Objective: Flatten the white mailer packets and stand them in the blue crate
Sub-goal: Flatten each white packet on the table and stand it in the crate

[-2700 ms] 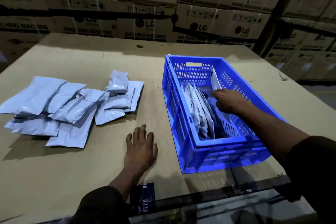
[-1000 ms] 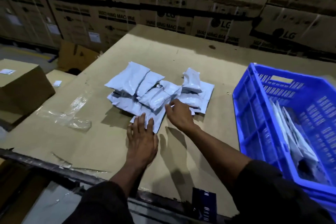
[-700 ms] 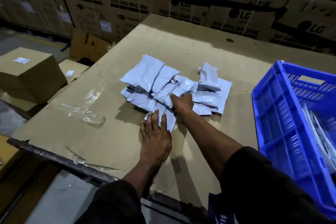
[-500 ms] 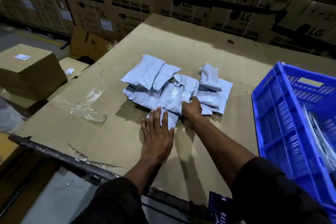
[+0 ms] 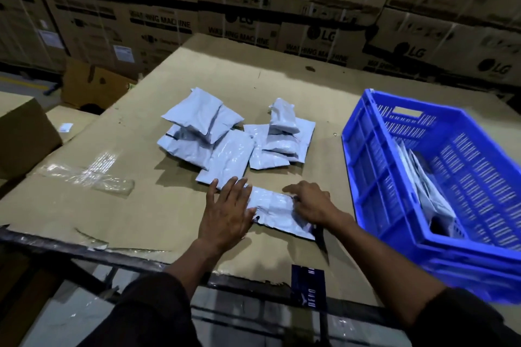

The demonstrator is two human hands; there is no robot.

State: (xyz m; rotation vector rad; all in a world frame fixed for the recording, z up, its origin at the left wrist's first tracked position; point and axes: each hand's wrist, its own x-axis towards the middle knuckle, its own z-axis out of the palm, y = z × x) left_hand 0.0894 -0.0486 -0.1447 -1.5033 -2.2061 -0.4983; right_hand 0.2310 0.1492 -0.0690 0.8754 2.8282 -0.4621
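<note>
Stacked washing-machine cartons [image 5: 324, 36] wall in a cardboard-topped desk [image 5: 141, 205]. At lower centre, the left hand [image 5: 225, 214] presses flat, fingers straight, on one end of a packet [image 5: 277, 213]; the right hand [image 5: 311, 204] has fingers bent onto the other end. This packet has just been drawn clear of the pile [image 5: 234, 138] at centre frame, so flattening appears under way. The crate [image 5: 375, 177], right, holds standing packets [image 5: 425, 191]; their count is blurred and cut off.
</note>
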